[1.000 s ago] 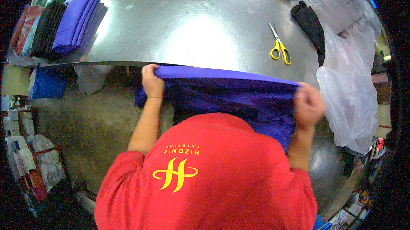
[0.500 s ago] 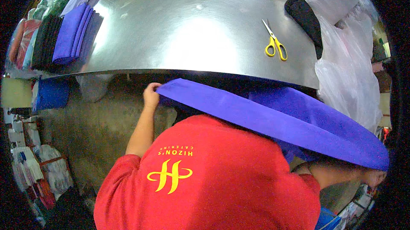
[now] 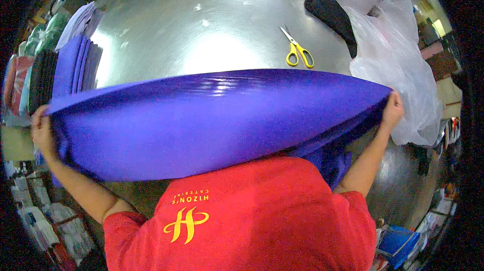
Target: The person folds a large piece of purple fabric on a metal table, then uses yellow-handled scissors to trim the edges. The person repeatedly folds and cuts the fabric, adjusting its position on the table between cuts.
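Note:
A wide purple cloth (image 3: 201, 130) stretches in front of my red shirt, its upper edge over the near edge of the metal table (image 3: 161, 24). My left hand (image 3: 44, 132) grips its left corner, fingers closed at the edge. At the right end, my right hand (image 3: 393, 110) pinches the other corner between thumb and fingers. The cloth bellies out between the two hands, and more of its folds hang below on the right. Yellow-handled scissors (image 3: 300, 55), blades slightly apart, lie on the table beyond the cloth.
Folded purple cloths (image 3: 70, 64) and black cloths (image 3: 43, 79) stand stacked at the table's left side. Black folded fabric (image 3: 333, 16) lies at the right beside clear plastic sheeting (image 3: 408, 84), which hangs over the edge. A blue container (image 3: 398, 243) sits low on the right.
Both arms have spread apart. My left hand has moved left and my right hand up and inward, stretching the cloth across. The view has shifted, so the table things appear farther left.

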Demonstrator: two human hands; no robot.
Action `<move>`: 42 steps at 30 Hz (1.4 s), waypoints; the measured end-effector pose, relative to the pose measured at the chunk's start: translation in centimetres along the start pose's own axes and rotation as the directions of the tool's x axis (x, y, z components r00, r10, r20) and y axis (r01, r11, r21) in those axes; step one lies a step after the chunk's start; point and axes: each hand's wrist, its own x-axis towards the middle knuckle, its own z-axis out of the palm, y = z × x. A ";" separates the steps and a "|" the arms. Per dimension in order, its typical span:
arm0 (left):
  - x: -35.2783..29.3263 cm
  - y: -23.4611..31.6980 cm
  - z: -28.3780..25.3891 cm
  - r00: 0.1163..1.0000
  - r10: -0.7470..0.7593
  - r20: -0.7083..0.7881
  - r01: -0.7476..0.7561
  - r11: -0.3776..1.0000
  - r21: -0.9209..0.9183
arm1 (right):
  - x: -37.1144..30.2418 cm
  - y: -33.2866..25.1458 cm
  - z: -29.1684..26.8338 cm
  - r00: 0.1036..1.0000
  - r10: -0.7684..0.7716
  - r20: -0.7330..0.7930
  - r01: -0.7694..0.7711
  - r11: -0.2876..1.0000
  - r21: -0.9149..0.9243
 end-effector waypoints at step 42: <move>-15.1 -5.2 17.0 0.779 -0.569 0.263 0.513 0.820 0.254 | -0.8 14.4 10.3 0.897 0.204 0.392 0.063 0.819 -0.570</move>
